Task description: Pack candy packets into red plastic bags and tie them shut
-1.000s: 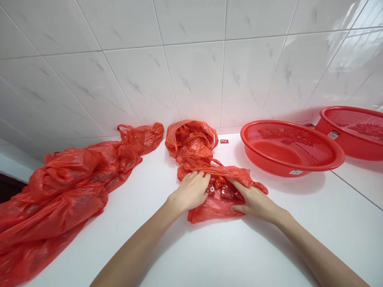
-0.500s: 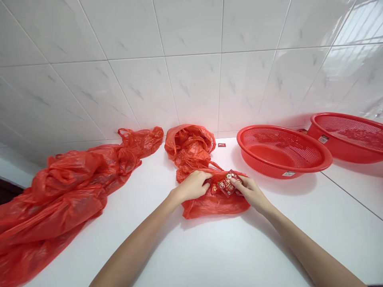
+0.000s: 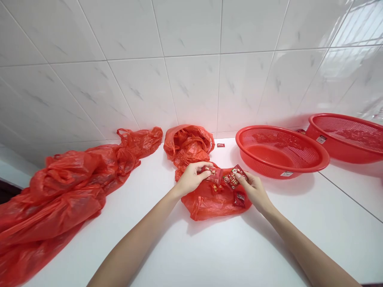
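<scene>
Between finger and thumb, my left hand [image 3: 193, 178] grips a red packet [image 3: 213, 173] with gold print. My right hand [image 3: 254, 188] is closed on a dark red packet with flowers and a gold character [image 3: 231, 180], thumb on top. Both are held above a red plastic bag [image 3: 214, 205] spread flat on the white tabletop. Lying on that bag are a small red and gold piece [image 3: 216, 188] and a small dark red sachet [image 3: 239, 199] with a pale label.
A crumpled red bag [image 3: 191, 143] lies behind my hands, with a small red sachet [image 3: 220, 145] beside it. Two red mesh baskets [image 3: 283, 167] [image 3: 353, 153] stand at the right. Heaped red bags [image 3: 74, 171] fill the left, before a tiled wall [image 3: 191, 87].
My left hand has lifted slightly and now holds a red packet. The right hand has shifted a little right with its packet, and the small dark sachet below has come into view.
</scene>
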`<state>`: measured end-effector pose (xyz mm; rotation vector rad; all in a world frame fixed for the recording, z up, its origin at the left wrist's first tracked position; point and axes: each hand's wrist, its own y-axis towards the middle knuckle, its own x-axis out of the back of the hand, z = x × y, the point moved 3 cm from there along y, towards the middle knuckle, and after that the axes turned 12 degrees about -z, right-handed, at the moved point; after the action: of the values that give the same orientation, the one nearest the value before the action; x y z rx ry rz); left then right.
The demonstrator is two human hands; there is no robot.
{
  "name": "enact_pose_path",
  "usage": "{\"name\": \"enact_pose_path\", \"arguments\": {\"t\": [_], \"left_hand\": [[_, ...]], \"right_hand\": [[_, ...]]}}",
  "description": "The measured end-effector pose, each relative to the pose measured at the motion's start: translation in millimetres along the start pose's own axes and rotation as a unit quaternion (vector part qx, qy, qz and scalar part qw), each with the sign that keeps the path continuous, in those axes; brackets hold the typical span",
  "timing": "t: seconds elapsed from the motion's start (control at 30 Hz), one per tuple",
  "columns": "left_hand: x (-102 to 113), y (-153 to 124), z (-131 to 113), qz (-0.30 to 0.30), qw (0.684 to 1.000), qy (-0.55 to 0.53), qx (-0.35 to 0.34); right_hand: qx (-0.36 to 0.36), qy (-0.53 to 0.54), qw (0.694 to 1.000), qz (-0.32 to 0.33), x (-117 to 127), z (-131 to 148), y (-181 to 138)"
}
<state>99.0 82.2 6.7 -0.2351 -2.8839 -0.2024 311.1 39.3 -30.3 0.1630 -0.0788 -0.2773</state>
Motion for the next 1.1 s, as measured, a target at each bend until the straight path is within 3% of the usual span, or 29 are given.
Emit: {"name": "enact_pose_path", "arguments": {"t": [0.13, 0.23, 0.33, 0.6, 0.73, 0.93, 1.1], "left_hand": [[-0.2, -1.3, -2.2, -0.015, 0.998, -0.060, 0.027], [-5.2, -5.4, -4.2, -0.013, 0.994, -0.095, 0.043], [-12.4, -10.5, -5.4, -0.008, 0.993, -0.111, 0.042], [-18.7, -19.7, -10.1, 0.020, 1.000, -0.009, -0.015], [-18.8, -20.8, -11.3, 0.012, 0.999, -0.051, -0.009], [-26.8, -22.3, -6.4, 0.004, 0.976, -0.207, 0.062], [-28.7, -22.3, -4.3, 0.031, 0.962, -0.248, 0.107]], "right_hand": [[0.045, -0.057, 0.997, 0.004, 0.4, 3.2, -1.6], [0.094, -0.063, 0.992, 0.061, -6.2, 12.5, -8.1], [0.092, -0.028, 0.990, 0.104, -13.2, 17.7, -15.1], [0.123, 0.000, 0.987, 0.106, -18.0, 17.7, -23.5], [0.143, -0.010, 0.986, 0.090, -16.9, 20.2, -24.6], [0.095, 0.068, 0.987, 0.114, -17.2, 18.5, -26.2], [0.054, 0.119, 0.984, 0.119, -16.6, 19.3, -28.0]]}}
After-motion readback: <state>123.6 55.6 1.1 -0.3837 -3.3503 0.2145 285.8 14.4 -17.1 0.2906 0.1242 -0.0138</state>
